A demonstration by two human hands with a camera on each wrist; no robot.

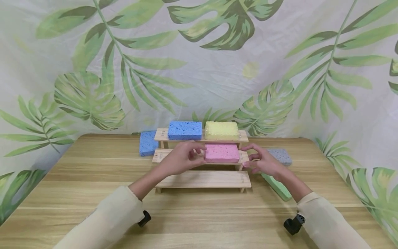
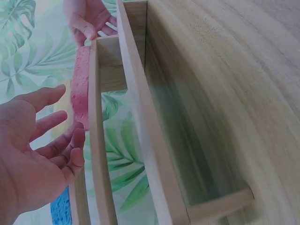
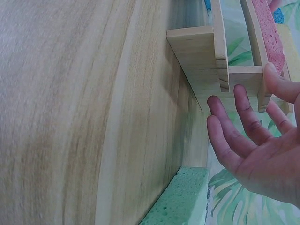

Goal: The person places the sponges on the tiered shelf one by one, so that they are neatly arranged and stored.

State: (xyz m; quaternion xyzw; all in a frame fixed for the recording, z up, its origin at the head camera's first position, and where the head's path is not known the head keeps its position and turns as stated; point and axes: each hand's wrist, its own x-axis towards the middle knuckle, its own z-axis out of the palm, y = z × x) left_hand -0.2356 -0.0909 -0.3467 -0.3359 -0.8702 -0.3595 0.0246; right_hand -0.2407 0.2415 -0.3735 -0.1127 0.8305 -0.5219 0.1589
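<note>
A pink sponge [image 1: 222, 153] lies flat on the right part of the middle step of a wooden three-step rack [image 1: 202, 178]. My left hand [image 1: 185, 157] is at the sponge's left end, fingers relaxed and fingertips right at its edge; the left wrist view shows the hand [image 2: 42, 150] with its fingers spread apart. Beside the sponge's right end is my right hand [image 1: 264, 162], thumb close to the step's end and fingers loosely bent around nothing. On the top step sit a blue sponge [image 1: 185, 130] and a yellow sponge [image 1: 221, 131], side by side.
Another blue sponge [image 1: 148, 143] is on the table behind the rack's left side. To the right lie a grey sponge [image 1: 281, 156] and a green sponge [image 1: 277, 186], partly under the right forearm. A leaf-print cloth [image 1: 199, 69] hangs behind the wooden table [image 1: 199, 221].
</note>
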